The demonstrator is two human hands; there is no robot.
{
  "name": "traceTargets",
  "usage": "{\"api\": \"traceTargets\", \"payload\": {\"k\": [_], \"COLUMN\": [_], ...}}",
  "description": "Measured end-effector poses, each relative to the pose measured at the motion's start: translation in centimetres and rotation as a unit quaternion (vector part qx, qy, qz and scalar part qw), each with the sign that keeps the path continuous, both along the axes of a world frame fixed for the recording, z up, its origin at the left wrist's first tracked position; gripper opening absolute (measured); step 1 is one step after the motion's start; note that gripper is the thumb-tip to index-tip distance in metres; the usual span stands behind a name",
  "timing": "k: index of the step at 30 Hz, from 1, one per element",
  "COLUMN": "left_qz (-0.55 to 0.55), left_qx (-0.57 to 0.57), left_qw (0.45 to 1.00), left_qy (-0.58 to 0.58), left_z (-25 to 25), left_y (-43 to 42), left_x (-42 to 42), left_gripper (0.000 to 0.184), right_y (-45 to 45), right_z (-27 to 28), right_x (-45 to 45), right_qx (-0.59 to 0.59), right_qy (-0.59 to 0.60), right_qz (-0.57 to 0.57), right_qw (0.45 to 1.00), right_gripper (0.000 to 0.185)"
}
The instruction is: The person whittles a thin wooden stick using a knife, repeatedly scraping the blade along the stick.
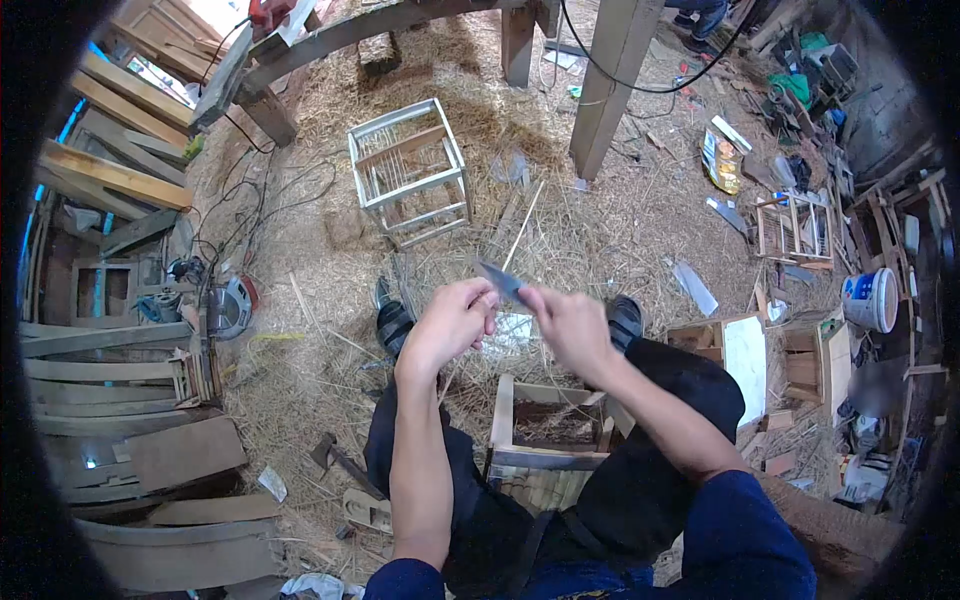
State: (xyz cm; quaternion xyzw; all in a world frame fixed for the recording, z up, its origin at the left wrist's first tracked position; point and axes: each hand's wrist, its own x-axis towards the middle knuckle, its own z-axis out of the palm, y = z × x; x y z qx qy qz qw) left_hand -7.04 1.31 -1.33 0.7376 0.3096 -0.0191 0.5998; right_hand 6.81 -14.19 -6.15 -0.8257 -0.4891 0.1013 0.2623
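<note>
while my right hand [574, 332] clamps the knife [503, 282] above the floor [308, 405], blade just beside my curled left hand [452, 316], i cannot tell whether the left grips anything; cutting looks under way, unfinished, though the wooden frame [411, 190] ahead already has bars.

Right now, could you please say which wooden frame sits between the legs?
The frame nearest the body; the whitish frame is beyond the feet, another frame far right.

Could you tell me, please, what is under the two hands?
Below the left hand and the right hand, which grips a knife, littered floor shows, with an unidentifiable bright patch between the hands. Whatever lies directly beneath them is covered.
</note>
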Motion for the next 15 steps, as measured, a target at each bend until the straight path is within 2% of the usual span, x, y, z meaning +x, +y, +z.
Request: {"api": "traceTargets", "payload": {"k": [2, 3, 6, 7, 10, 11, 14, 15], "left_qz": [-0.013, -0.019, -0.014, -0.012, -0.006, 0.000, 0.027, 0.037], "left_qx": [0.009, 0.018, -0.014, -0.009, 0.028, 0.006, 0.002, 0.015], "left_qw": [1.000, 1.000, 1.000, 1.000, 1.000, 1.000, 0.999, 0.998], "left_qy": [0.009, 0.006, 0.004, 0.006, 0.004, -0.014, -0.040, -0.039], "left_z": [0.8, 1.3, 0.4, 0.3, 0.2, -0.4, 0.7, 1.5], "left_y": [-0.5, -0.5, -0.2, -0.1, -0.5, -0.5, -1.2, -1.5], "left_x": [-0.1, 0.3, 0.3, 0.3, 0.5, 0.7, 1.5, 1.8], "left_gripper": [0.018, 0.018, 0.019, 0.020, 0.021, 0.021, 0.023, 0.025], "right_y": [0.6, 1.0, 0.2, -0.1, 0.9, 1.1, 0.9, 0.4], "right_z": [-0.2, 0.3, 1.4, 1.1, 0.8, 0.0, 2.0, 3.8], "right_x": [2.2, 3.5, 1.4, 0.2, 2.0, 3.1, 4.0, 3.1], "right_qx": [0.062, 0.044, -0.010, 0.037, -0.047, 0.059, 0.098, 0.062], "right_qy": [0.016, -0.029, 0.025, -0.024, 0.025, 0.027, -0.024, 0.026], "right_qz": [-0.079, -0.094, -0.062, -0.006, -0.062, -0.095, -0.096, -0.081], "right_qw": [0.995, 0.994, 0.998, 0.999, 0.997, 0.993, 0.990, 0.994], "right_gripper": [0.037, 0.037, 0.038, 0.038, 0.028, 0.029, 0.032, 0.030]}}
